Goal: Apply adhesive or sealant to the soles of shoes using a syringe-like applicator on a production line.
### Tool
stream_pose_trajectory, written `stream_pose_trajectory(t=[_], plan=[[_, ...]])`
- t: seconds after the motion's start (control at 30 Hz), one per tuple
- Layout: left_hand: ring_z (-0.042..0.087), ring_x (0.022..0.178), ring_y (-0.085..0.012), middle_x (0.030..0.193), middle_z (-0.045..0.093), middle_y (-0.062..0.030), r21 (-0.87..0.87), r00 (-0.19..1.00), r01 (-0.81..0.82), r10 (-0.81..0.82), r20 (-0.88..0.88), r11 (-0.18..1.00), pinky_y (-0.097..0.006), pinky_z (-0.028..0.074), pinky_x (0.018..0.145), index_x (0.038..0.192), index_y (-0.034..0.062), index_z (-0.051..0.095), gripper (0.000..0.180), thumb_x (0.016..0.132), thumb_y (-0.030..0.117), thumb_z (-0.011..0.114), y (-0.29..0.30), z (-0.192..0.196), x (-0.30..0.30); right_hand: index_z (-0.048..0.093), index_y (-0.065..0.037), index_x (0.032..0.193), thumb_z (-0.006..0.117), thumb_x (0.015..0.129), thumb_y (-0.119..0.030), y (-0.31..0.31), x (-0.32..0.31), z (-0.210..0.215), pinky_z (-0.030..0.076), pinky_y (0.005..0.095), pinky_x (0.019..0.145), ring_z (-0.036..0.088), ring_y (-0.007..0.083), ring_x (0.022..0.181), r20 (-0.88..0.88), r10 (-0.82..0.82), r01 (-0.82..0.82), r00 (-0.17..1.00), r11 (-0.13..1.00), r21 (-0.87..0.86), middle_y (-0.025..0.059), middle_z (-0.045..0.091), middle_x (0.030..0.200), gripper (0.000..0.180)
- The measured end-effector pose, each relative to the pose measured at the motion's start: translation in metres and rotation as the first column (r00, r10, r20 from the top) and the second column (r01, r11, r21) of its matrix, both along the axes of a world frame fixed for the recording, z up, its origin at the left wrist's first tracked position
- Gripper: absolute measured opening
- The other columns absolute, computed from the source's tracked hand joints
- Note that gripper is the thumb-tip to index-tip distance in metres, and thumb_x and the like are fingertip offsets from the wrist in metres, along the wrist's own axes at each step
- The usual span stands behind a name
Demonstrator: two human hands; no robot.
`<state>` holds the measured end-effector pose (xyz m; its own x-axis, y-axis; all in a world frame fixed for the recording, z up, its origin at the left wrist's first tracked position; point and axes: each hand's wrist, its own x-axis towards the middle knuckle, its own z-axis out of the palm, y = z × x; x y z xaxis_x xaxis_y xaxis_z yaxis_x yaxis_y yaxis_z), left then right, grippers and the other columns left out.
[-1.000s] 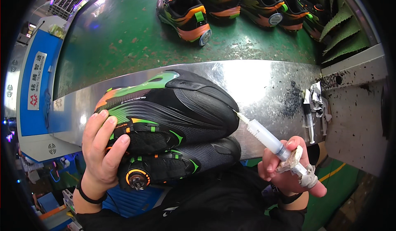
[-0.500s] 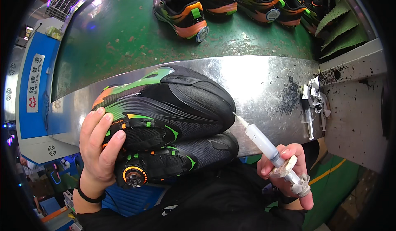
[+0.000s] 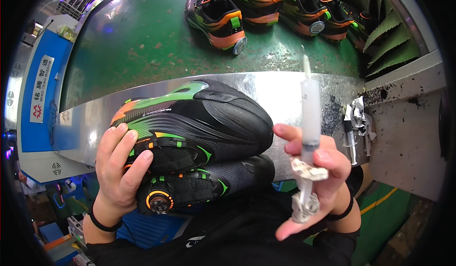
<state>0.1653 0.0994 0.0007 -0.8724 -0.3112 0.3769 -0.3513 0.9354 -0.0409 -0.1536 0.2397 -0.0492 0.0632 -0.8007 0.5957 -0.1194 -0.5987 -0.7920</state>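
A black sneaker (image 3: 209,123) with green and orange accents lies on its side on the metal edge of the bench, toe to the right. My left hand (image 3: 116,166) grips its ankle end, fingers over the upper. Nearer to me and against it is a matching sneaker (image 3: 244,173) with an orange-ringed lacing dial (image 3: 159,202). In my right hand (image 3: 332,171) is a translucent syringe (image 3: 310,109), tip pointing up and away, its flange and plunger end wrapped in whitish material. The right index fingertip is at the first sneaker's toe; whether it touches, I cannot tell.
Several similar sneakers (image 3: 216,21) stand on the green surface (image 3: 128,47) at the back. Another syringe (image 3: 350,142) and crumpled white wrapping lie right, beside black residue on the metal strip (image 3: 280,88). Green ragged flaps (image 3: 392,43) hang far right; a blue machine (image 3: 40,95) is left.
The syringe has swung from pointing at the sneaker's toe to nearly upright, its tip off the shoe. My right index finger has stretched toward the toe. My left hand keeps its grip.
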Motion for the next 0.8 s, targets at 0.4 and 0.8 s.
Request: stream_pose_trajectory(t=[0.4, 0.8], plan=[[0.058, 0.113, -0.0400, 0.126, 0.056, -0.0182, -0.015, 1.000, 0.000, 0.000, -0.017, 1.000, -0.055, 0.048, 0.096, 0.120, 0.0135, 0.058, 0.044, 0.078, 0.017, 0.071, 0.001, 0.000, 0.004, 0.036, -0.008, 0.139, 0.091, 0.063, -0.049, -0.017, -0.006, 0.011, 0.031, 0.0556, 0.111, 0.053, 0.0426, 0.126, -0.388, -0.001, 0.008, 0.922, 1.000, 0.017, 0.0214, 0.048, 0.132, 0.102], [0.057, 0.115, -0.0411, 0.127, 0.055, -0.0204, -0.008, 1.000, 0.012, -0.012, -0.022, 1.000, -0.055, 0.047, 0.098, 0.122, 0.0119, 0.056, 0.047, 0.078, 0.017, 0.071, 0.002, 0.002, 0.006, 0.018, -0.015, 0.150, 0.084, 0.054, -0.071, -0.019, 0.023, -0.008, 0.024, 0.0521, 0.119, 0.053, 0.0284, 0.126, 0.635, -0.271, -0.122, 0.724, 0.855, 0.504, 0.0109, 0.050, 0.130, 0.129]])
